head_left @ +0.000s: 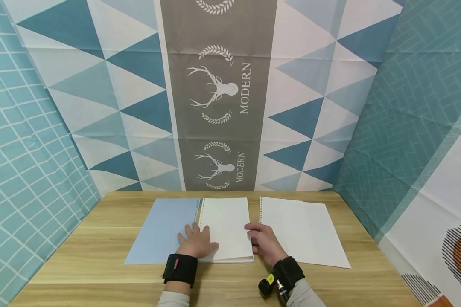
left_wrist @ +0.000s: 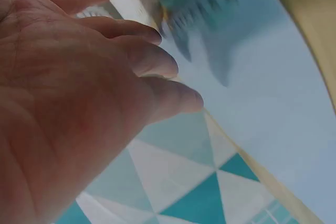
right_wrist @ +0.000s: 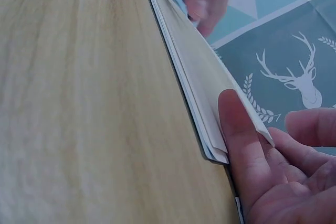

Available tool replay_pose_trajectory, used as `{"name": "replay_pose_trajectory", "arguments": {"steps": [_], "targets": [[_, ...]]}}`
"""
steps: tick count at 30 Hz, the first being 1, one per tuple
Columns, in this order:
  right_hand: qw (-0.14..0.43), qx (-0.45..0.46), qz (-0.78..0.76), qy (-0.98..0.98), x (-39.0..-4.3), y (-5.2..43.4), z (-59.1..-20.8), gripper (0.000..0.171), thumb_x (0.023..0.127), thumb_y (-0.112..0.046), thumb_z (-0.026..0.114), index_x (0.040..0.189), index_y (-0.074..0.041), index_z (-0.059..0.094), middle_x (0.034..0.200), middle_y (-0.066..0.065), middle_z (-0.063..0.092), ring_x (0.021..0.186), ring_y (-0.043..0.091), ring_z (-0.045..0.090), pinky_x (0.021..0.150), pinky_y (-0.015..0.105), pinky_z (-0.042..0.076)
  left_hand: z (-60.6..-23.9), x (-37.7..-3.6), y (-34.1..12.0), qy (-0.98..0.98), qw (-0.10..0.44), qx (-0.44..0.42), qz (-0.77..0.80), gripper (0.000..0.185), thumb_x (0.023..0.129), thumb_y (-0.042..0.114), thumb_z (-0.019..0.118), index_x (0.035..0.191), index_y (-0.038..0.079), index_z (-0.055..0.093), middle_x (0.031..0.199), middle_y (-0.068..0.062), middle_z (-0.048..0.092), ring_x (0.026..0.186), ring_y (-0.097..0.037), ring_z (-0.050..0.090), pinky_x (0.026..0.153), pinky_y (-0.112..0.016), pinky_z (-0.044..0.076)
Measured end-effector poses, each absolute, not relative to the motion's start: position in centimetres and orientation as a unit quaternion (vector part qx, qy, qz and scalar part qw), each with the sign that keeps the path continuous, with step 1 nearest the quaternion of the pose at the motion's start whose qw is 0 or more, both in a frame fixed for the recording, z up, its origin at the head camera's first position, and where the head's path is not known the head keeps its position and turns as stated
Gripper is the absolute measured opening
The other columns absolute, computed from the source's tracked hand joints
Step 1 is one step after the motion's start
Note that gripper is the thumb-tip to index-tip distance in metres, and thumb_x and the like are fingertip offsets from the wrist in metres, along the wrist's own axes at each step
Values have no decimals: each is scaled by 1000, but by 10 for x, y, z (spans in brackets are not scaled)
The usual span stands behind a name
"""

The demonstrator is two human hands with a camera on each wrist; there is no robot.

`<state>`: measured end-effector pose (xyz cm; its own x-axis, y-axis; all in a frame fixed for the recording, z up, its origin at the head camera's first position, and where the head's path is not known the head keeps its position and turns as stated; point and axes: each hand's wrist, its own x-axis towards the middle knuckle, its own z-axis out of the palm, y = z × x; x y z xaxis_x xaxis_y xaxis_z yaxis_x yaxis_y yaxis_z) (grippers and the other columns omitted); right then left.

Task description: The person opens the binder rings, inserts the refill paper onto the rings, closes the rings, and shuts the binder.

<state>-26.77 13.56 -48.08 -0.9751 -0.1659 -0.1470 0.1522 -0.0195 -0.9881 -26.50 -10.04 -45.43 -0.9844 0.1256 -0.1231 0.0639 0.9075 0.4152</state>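
Open spiral notebook (head_left: 226, 228) lies mid-table, near the back edge, blue cover (head_left: 163, 230) folded out flat to the left. Left hand (head_left: 196, 243) rests flat on it near the spine, fingers spread and straight, pressing down, gripping nothing. Left wrist view confirms extended fingers over the cover, rest blurred.

Right hand (head_left: 263, 243) is at the notebook's right edge. Right wrist view: thumb (right_wrist: 236, 129) lies against the edge of the page stack and the top sheets are lifted slightly off it; other fingers loosely curled behind. Cannot tell whether it actually pinches a page.

Just right of that hand: loose stack of white lined sheets (head_left: 305, 232), punched along the left side, lying flat, close to the notebook but apart from it.

Wooden table (head_left: 92, 273) is boxed in on three sides by patterned cloth; the back panel (head_left: 219, 94) carries a deer motif. Black straps on both wrists.
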Motion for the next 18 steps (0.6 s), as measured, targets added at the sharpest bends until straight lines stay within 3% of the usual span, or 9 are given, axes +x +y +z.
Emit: {"name": "replay_pose_trajectory", "arguments": {"steps": [7,13,18], "targets": [[116,1,-713,691,-269,136,-483,40,103,-11,52,138,6,53,108,13,68,80,12,67,64,27,59,-443,-258,-125,966,83,38,242,72,85,24,79,149,8,50,158,-44,18,146,-69,5,111,-84,7],[124,-3,-716,687,-269,136,-483,41,104,-13,50,139,7,51,120,20,68,88,16,72,69,29,61,-442,-259,-135,964,98,38,243,74,84,21,79,151,13,49,160,-41,18,146,-68,8,111,-83,11],[129,-3,-721,681,-269,138,-482,41,104,-13,50,140,7,51,113,16,69,83,13,69,67,26,58,-440,-259,-142,964,110,23,239,76,82,21,81,150,14,50,160,-41,18,146,-68,9,108,-85,12]]}}
